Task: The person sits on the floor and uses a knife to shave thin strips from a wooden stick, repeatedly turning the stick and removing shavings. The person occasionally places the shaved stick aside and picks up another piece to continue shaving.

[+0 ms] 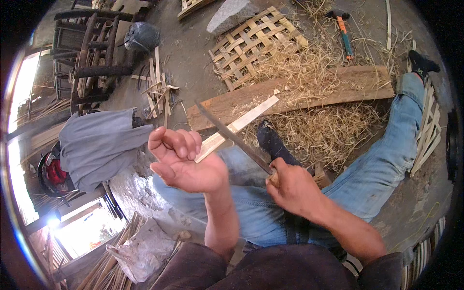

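My left hand (193, 162) is palm up with its fingers curled, the fingertips against the near end of a pale bamboo strip (255, 113). That strip slants away to the upper right, its far end over a wooden plank (360, 83). In my right hand (297, 188) is the wooden handle of a long-bladed knife (247, 150). Its dark blade points to the upper left and crosses the strip a short way beyond my left fingers. Whether the edge bites into the strip, I cannot tell.
Curly shavings (319, 133) lie around the plank and my dark-socked foot (274, 142). Beyond are a woven bamboo panel (251, 46), a grey stone (232, 14) and a hammer (345, 38). Stacked wooden chairs (92, 46) and a grey cloth (99, 150) are at left.
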{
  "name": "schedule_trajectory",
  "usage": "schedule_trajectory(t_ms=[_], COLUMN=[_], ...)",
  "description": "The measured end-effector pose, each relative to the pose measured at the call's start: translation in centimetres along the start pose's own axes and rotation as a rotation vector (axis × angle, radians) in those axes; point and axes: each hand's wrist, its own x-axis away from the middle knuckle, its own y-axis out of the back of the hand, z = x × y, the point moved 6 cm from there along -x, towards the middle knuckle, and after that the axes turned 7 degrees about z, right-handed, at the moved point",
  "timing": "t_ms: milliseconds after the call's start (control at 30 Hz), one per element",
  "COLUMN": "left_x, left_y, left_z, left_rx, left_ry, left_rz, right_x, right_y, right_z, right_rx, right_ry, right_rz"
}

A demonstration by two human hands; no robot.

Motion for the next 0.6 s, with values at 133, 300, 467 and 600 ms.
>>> schedule_trajectory(t_ms=[133, 300, 467, 600], left_x=[0.3, 0.4, 0.1, 0.2], left_y=[0.7, 0.5, -1.0, -2.3], left_z=[0.3, 0.2, 0.1, 0.5], left_rx=[0.001, 0.003, -0.017, -0.091], left_ry=[-0.111, -0.088, -0.11, -0.162], left_rz=[0.005, -0.009, 0.02, 0.069], right_x=[0.6, 0.6, -0.3, -1.2], right_y=[-0.3, -0.1, 0.2, 1.9], right_z=[1.1, 1.4, -0.3, -0.9], right_rx=[0.061, 0.074, -0.015, 0.059], right_ry=[-0.006, 0.058, -0.029, 0.099], right_rz=[0.038, 0.047, 0.041, -0.043])
